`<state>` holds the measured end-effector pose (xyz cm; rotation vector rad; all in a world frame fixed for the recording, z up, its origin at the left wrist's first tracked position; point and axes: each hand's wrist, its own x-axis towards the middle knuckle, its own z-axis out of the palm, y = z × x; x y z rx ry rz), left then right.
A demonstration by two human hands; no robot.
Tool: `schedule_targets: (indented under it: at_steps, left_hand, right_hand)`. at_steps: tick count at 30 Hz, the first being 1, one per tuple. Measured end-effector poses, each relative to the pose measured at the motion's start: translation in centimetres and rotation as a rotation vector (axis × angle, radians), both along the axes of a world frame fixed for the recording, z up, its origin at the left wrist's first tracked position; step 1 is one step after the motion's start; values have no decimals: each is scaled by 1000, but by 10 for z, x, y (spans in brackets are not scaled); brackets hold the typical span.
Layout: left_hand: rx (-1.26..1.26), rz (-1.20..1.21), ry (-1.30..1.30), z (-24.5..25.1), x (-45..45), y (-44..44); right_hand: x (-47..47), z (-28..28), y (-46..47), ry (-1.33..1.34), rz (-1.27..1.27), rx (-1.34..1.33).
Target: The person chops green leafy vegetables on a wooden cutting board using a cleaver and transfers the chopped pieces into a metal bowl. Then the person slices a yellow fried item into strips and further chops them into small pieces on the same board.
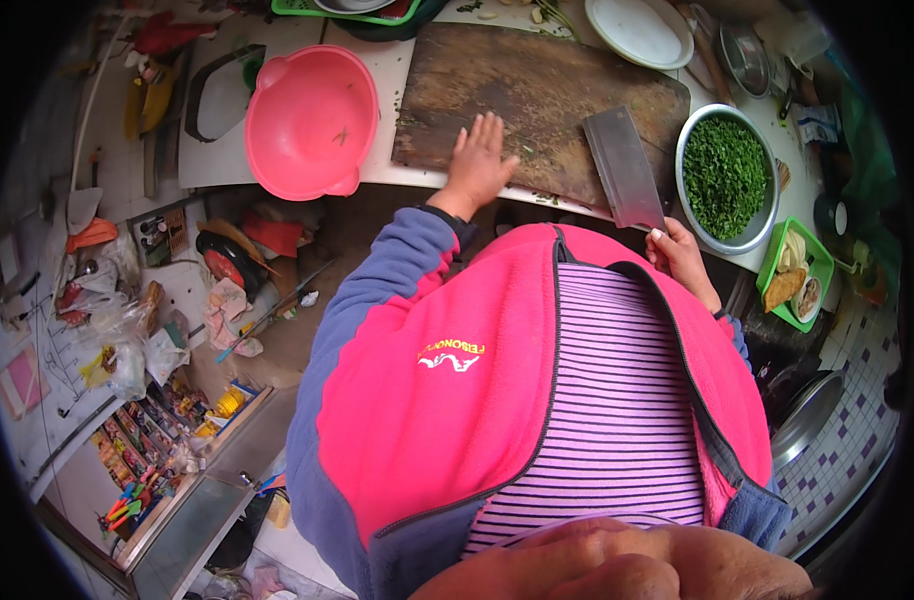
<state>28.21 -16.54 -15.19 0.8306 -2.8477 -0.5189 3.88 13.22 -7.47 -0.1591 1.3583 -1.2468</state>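
Note:
My left hand [481, 163] is spread palm down at the front edge of a worn wooden cutting board [532, 82], with nothing in it. On the right, my right hand [680, 253] grips the handle end of a cleaver [623, 165]. Its broad blade overlaps the right part of the board, pointing away from me; whether it touches the wood I cannot tell. Scraps of green leaf are scattered over the board and along the table's front edge. Just right of the blade stands a metal bowl [773, 180] full of finely chopped greens [725, 176].
A pink plastic basin [307, 120] with a few scraps sits left of the board. Behind it is a white plate [640, 30]. A green basket [823, 264] holding food stands at the right edge. Bags [126, 360] and clutter fill the left side.

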Motion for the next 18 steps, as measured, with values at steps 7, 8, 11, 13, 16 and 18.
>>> schedule_targets:
  at_steps: [7,8,11,13,16,18]
  left_hand:
    - [101,-66,137,1,8,29]
    - [101,10,203,4,12,24]
    - [120,147,43,15,23,20]
    - [108,140,142,18,19,23]
    - [231,206,70,15,5,28]
    - [154,204,103,12,-2,29]
  right_hand:
    - [3,-25,-1,-156,46,-5]
    - [3,-28,-1,-175,54,-12]
    - [4,-36,-3,-233,107,-25]
    - [4,-43,-9,-187,183,9]
    - [11,-52,-20,-210,221,-11]
    - [16,-59,-28,-287,249,-47]
